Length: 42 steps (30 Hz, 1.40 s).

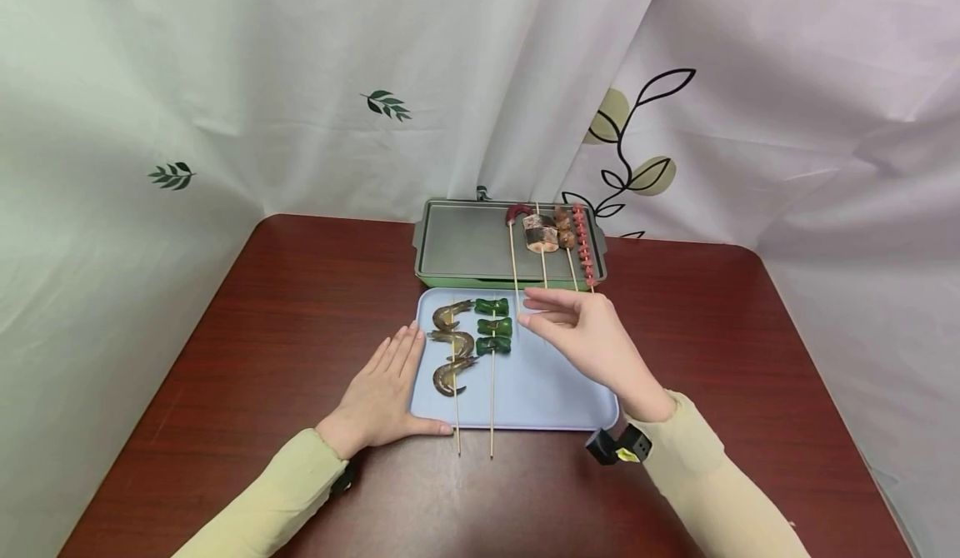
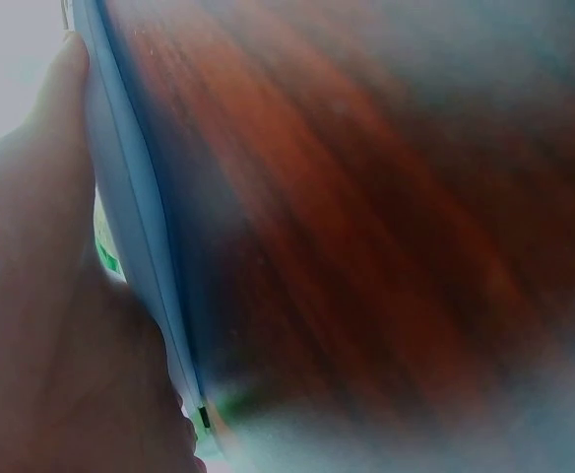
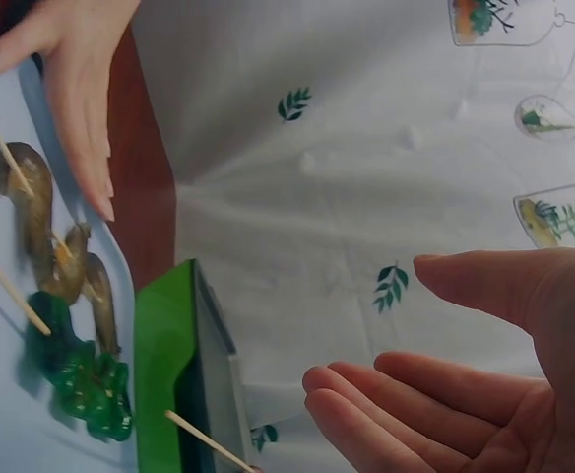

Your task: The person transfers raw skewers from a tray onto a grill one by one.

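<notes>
My left hand (image 1: pixel 382 391) rests along the left side of a pale blue tray (image 1: pixel 558 396), its fingers straight and its thumb at the near edge. On the tray lie a shrimp skewer (image 1: pixel 452 345) and a green pepper skewer (image 1: pixel 493 327), their sticks jutting over the near edge. Above the tray's right part is my right hand (image 1: pixel 588 333), near the lower end of a dark red curved skewer (image 1: pixel 517 211). In the right wrist view its thumb (image 3: pixel 475 286) and fingers are apart, with nothing between them.
Behind the tray stands a green griddle with a grey plate (image 1: pixel 461 241). The dark red skewer, a fish chunk skewer (image 1: pixel 541 233), a brown meat skewer (image 1: pixel 566 231) and a pink skewer (image 1: pixel 582 241) lie on its right half. A pale curtain (image 1: pixel 337 83) hangs behind the brown table (image 1: pixel 315 308).
</notes>
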{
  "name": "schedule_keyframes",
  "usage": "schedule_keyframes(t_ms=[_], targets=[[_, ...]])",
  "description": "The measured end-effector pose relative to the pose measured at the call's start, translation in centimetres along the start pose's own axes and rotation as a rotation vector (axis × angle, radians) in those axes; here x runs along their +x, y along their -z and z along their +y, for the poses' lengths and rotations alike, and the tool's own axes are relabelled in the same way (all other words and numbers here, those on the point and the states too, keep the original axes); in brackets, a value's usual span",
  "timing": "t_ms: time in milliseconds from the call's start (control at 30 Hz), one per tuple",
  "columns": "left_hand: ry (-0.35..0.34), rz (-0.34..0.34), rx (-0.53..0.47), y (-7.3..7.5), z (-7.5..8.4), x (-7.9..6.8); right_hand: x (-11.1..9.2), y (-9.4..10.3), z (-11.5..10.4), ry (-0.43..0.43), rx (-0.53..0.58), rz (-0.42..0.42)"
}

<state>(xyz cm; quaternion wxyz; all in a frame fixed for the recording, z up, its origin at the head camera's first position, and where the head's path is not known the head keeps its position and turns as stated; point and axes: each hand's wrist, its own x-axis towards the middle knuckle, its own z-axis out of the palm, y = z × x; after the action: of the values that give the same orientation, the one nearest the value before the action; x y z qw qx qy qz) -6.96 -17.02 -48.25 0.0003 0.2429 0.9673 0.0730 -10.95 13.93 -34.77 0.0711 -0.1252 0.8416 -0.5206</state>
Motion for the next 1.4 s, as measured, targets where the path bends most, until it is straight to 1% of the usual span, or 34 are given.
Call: schedule_keyframes(t_ms=[167,333,500,667,800,933,1133,1233,1400], targets=[[0.003,-0.007,0.001,0.1,0.0,0.0,-0.6,-0.6,0.9,0.01,0.0,-0.032],[-0.001,0.01,-0.002,0.0,0.0,0.0,-1.2,-1.5,2.1,-0.009,0.004,-0.063],[-0.003,0.01,-0.005,0.3,0.1,0.0,-1.7,-2.4,3.3,-0.028,0.025,-0.101],[0.004,-0.016,0.003,1.0,0.5,0.0,-2.1,-3.3,4.3,-0.078,0.046,-0.12],[0.013,-0.041,0.018,1.1,0.5,0.0,-2.3,-3.9,5.1,-0.105,0.067,-0.14],[0.018,-0.048,0.015,1.1,0.5,0.0,-2.3,-4.6,6.1,-0.142,0.112,-0.171],[0.02,-0.029,-0.001,0.6,0.3,-0.1,-2.2,-5.7,7.4,-0.188,0.185,-0.223],[0.018,-0.013,-0.006,0.2,0.2,-0.1,-2.2,-6.0,7.8,-0.225,0.241,-0.252],[0.006,0.014,-0.017,0.1,0.1,-0.1,-2.4,-6.4,8.1,-0.297,0.379,-0.305]])
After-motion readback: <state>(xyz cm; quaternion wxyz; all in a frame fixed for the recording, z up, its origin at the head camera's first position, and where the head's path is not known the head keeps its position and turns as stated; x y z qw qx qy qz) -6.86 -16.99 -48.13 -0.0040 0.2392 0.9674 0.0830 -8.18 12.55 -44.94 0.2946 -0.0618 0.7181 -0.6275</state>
